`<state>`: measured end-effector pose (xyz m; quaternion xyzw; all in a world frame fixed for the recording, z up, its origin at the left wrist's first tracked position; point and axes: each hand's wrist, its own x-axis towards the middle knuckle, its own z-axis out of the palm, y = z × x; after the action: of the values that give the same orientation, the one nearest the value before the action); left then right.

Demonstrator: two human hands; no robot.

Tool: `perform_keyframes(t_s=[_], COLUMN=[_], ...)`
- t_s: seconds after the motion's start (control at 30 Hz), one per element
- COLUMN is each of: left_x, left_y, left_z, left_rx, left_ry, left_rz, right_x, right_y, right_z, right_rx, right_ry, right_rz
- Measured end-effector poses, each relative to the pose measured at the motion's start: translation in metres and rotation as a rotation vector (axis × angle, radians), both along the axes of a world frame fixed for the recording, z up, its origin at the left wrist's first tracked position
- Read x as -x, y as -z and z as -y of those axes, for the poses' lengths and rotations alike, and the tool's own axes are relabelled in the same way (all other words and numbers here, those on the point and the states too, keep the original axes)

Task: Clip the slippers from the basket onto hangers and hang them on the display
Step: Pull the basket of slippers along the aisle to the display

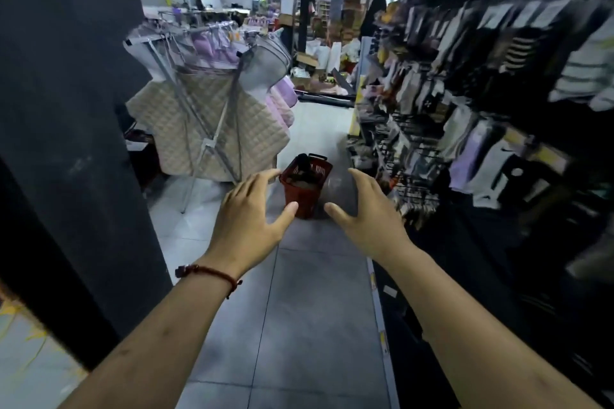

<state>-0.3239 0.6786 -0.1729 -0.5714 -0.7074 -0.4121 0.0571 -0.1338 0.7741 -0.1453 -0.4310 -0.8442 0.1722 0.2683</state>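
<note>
One red basket [305, 190] stands on the far aisle floor, holding dark slippers [300, 164] too blurred to count. Two hands, left hand [250, 216] and right hand [369, 216], reach out released, grasping nothing, between a quilt rack [212, 116] left and sock display [471, 103] right.

The one camera sits on my head and faces forward and down along a shop aisle. Its wide lens bends the edges, so the black pillar [66, 109] on the left leans and the hanging display [498, 93] on the right smears into blur. Nearest the lens are my forearms, coming in from the bottom edge. My left hand [247, 219] and right hand [368, 219] reach out to about mid-frame. Between them and farther off along the tiled floor [299, 309] stands the red basket [304, 189], small with distance. Past it, the view takes in a rack of quilted garments [206, 116] and the back of the shop.
</note>
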Motion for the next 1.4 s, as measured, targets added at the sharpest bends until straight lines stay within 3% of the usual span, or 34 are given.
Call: perform_keyframes(t_s=[0.27, 0.53, 0.77, 1.03, 1.27, 1.4], left_x=[0.121, 0.189, 0.233, 0.264, 0.322, 0.346], left_y=[0.042, 0.079, 0.15, 0.18, 0.264, 0.328], left_z=[-0.243, -0.466, -0.642, -0.797, -0.931, -0.986], left_rx=[0.118, 0.206, 0.264, 0.247, 0.244, 0.429], left_ry=[0.049, 0.059, -0.074, -0.263, -0.396, -0.477], left_rz=[0.158, 0.354, 0.556, 0.807, 0.999, 1.182], right_x=[0.113, 0.155, 0.207, 0.277, 0.345, 0.375], right_y=[0.032, 0.062, 0.126, 0.168, 0.234, 0.27], right_z=[-0.236, -0.449, -0.661, -0.87, -1.02, -1.092], right_rx=[0.11, 0.249, 0.374, 0.518, 0.611, 0.685], right_ry=[0.055, 0.138, 0.002, -0.074, -0.095, -0.064], right_rz=[0.016, -0.027, -0.013, 0.116, 0.157, 0.204])
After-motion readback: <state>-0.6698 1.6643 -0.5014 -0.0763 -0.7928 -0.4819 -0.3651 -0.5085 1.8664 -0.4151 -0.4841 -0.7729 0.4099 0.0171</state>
